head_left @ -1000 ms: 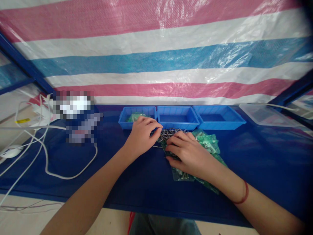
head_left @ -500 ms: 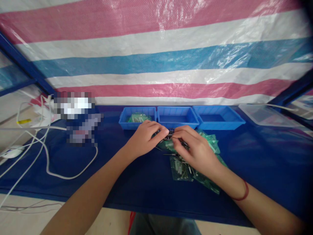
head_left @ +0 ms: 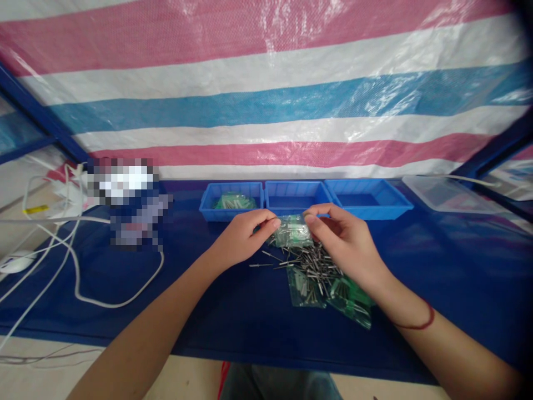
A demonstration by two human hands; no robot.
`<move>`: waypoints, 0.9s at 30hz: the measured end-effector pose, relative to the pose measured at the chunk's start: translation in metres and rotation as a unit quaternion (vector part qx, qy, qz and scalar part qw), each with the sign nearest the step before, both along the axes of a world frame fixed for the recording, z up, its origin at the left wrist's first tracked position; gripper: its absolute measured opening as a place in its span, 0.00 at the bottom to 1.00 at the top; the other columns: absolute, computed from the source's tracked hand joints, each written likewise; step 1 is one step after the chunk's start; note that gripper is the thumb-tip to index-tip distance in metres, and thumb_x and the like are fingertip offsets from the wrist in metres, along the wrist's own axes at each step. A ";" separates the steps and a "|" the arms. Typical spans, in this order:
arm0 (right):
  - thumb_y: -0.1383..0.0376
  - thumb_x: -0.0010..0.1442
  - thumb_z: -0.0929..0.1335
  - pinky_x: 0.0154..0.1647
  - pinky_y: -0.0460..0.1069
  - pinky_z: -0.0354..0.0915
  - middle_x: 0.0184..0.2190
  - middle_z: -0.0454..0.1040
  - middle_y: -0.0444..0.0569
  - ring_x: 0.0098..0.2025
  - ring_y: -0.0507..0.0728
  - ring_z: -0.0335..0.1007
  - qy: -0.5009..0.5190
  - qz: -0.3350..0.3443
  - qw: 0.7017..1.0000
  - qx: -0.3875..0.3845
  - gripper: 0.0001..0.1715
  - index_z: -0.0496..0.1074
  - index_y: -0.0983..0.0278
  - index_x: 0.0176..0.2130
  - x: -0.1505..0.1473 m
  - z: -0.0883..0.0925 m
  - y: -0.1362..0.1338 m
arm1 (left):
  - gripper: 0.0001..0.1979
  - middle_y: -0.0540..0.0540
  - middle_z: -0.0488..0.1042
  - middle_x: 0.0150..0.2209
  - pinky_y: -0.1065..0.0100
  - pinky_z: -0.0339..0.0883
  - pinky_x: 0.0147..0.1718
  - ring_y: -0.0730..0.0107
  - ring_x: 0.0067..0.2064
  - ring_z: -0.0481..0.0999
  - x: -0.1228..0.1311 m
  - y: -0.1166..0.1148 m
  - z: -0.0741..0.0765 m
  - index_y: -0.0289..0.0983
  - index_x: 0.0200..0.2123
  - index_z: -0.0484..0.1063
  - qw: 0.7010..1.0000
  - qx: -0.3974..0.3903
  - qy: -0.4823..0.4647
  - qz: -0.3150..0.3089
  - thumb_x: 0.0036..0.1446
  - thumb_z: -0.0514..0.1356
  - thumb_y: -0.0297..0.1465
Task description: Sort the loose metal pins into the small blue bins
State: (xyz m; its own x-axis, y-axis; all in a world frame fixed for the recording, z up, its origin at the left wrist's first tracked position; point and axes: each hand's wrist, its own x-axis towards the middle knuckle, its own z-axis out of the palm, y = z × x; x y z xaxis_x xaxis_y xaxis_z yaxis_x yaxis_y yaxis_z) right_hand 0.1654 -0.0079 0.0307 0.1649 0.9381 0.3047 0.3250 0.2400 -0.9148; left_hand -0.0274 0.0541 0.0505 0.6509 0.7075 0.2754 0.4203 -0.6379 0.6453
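In the head view, the left hand (head_left: 244,239) has thumb and forefinger closed on the left edge of a clear-and-green bag (head_left: 295,232); the right hand (head_left: 347,239) pinches its upper right corner. Gripping opposite sides probably keeps the limp film spread. The bag is at the far edge of the pile of metal pins (head_left: 316,264), the landmark here. A second bag (head_left: 306,291) lies at the pile's near edge and a green bag (head_left: 352,303) to its near right, seemingly within easy reach. Beyond the pile, three blue bins (head_left: 368,213) stand in a row, probably for access; the leftmost holds similar bags (head_left: 235,200).
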 end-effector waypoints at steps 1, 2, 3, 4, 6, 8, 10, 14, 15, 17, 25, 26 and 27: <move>0.53 0.58 0.67 0.23 0.47 0.55 0.21 0.64 0.42 0.22 0.51 0.58 -0.004 0.006 1.000 -0.001 0.14 0.70 0.62 0.34 0.000 0.001 0.000 | 0.15 0.51 0.69 0.27 0.72 0.60 0.31 0.73 0.30 0.68 0.000 0.000 0.000 0.36 0.31 0.69 1.000 -0.003 -0.005 0.000 0.64 0.50 0.37; 0.54 0.58 0.67 0.23 0.47 0.55 0.21 0.64 0.42 0.23 0.51 0.58 -0.010 0.010 1.000 -0.001 0.14 0.70 0.62 0.33 0.000 0.002 0.001 | 0.15 0.51 0.70 0.27 0.72 0.60 0.31 0.73 0.30 0.68 0.000 0.000 0.000 0.36 0.31 0.70 1.000 -0.007 -0.009 0.000 0.64 0.50 0.37; 0.54 0.58 0.67 0.24 0.47 0.56 0.21 0.65 0.42 0.23 0.50 0.58 -0.013 0.010 1.000 -0.003 0.14 0.70 0.62 0.32 0.001 0.003 0.001 | 0.15 0.51 0.70 0.27 0.72 0.60 0.31 0.73 0.30 0.68 0.000 0.000 0.000 0.36 0.31 0.70 1.000 -0.011 -0.013 0.002 0.64 0.50 0.37; 0.54 0.58 0.67 0.24 0.47 0.56 0.21 0.65 0.42 0.23 0.50 0.58 -0.011 0.011 1.000 -0.006 0.14 0.70 0.63 0.31 0.001 0.003 0.002 | 0.15 0.51 0.70 0.27 0.72 0.60 0.31 0.74 0.29 0.68 0.000 0.000 0.000 0.36 0.32 0.71 1.000 -0.017 -0.015 0.004 0.64 0.50 0.38; 0.54 0.58 0.67 0.23 0.47 0.57 0.20 0.65 0.41 0.22 0.50 0.59 0.015 0.015 1.000 -0.014 0.14 0.70 0.62 0.32 0.003 0.002 0.003 | 0.14 0.52 0.70 0.27 0.73 0.59 0.29 0.75 0.28 0.67 0.000 0.001 -0.001 0.37 0.37 0.72 0.999 -0.041 -0.015 -0.001 0.63 0.51 0.39; 0.54 0.59 0.67 0.25 0.47 0.60 0.20 0.66 0.41 0.23 0.50 0.62 0.059 0.033 0.997 -0.020 0.14 0.69 0.62 0.32 0.004 0.000 0.004 | 0.14 0.53 0.70 0.27 0.73 0.59 0.28 0.75 0.26 0.67 -0.001 0.002 -0.003 0.37 0.42 0.72 0.998 -0.069 -0.009 -0.012 0.61 0.54 0.40; 0.54 0.59 0.67 0.27 0.47 0.63 0.22 0.68 0.42 0.24 0.51 0.65 0.099 0.054 0.993 -0.025 0.14 0.69 0.62 0.33 0.005 -0.002 0.005 | 0.13 0.52 0.71 0.26 0.73 0.58 0.26 0.75 0.26 0.68 -0.002 0.002 -0.005 0.37 0.38 0.73 0.997 -0.080 0.005 -0.021 0.60 0.56 0.40; 0.54 0.59 0.67 0.22 0.46 0.60 0.18 0.65 0.39 0.20 0.50 0.61 0.131 0.071 0.988 -0.029 0.13 0.69 0.61 0.35 0.005 -0.004 0.005 | 0.18 0.51 0.73 0.23 0.73 0.58 0.26 0.75 0.25 0.69 -0.002 0.002 -0.004 0.36 0.27 0.73 0.998 -0.058 0.018 -0.010 0.63 0.52 0.39; 0.54 0.59 0.67 0.20 0.46 0.59 0.17 0.64 0.38 0.19 0.49 0.60 0.143 0.075 0.986 -0.031 0.13 0.68 0.61 0.36 0.005 -0.003 0.004 | 0.19 0.51 0.73 0.23 0.73 0.59 0.27 0.75 0.25 0.70 -0.002 0.002 -0.004 0.36 0.27 0.73 0.998 -0.054 0.011 -0.006 0.63 0.51 0.38; 0.55 0.59 0.67 0.19 0.45 0.60 0.18 0.65 0.39 0.19 0.49 0.62 0.172 0.083 0.981 -0.039 0.12 0.68 0.61 0.37 0.003 -0.001 0.004 | 0.17 0.50 0.75 0.25 0.73 0.62 0.29 0.74 0.27 0.71 -0.001 0.001 -0.003 0.36 0.30 0.75 0.998 -0.057 -0.013 -0.002 0.64 0.51 0.37; 0.58 0.57 0.69 0.27 0.48 0.69 0.26 0.74 0.44 0.26 0.52 0.71 0.173 0.043 0.984 -0.029 0.09 0.71 0.61 0.35 0.003 0.001 0.005 | 0.18 0.45 0.79 0.35 0.72 0.68 0.34 0.72 0.34 0.76 0.002 -0.002 -0.006 0.34 0.51 0.72 0.987 -0.114 -0.112 0.008 0.62 0.51 0.34; 0.59 0.56 0.70 0.27 0.47 0.69 0.26 0.74 0.43 0.25 0.51 0.70 0.161 0.037 0.986 -0.020 0.08 0.71 0.61 0.35 0.003 0.002 0.005 | 0.18 0.45 0.79 0.35 0.71 0.68 0.35 0.71 0.34 0.76 0.003 -0.003 -0.007 0.34 0.50 0.73 0.986 -0.118 -0.113 0.015 0.62 0.52 0.35; 0.60 0.55 0.70 0.27 0.47 0.69 0.25 0.73 0.43 0.24 0.50 0.68 0.146 0.033 0.989 -0.012 0.07 0.71 0.61 0.34 0.002 0.002 0.005 | 0.18 0.45 0.79 0.34 0.71 0.68 0.35 0.70 0.34 0.76 0.004 -0.003 -0.009 0.34 0.49 0.73 0.986 -0.118 -0.115 0.023 0.62 0.53 0.36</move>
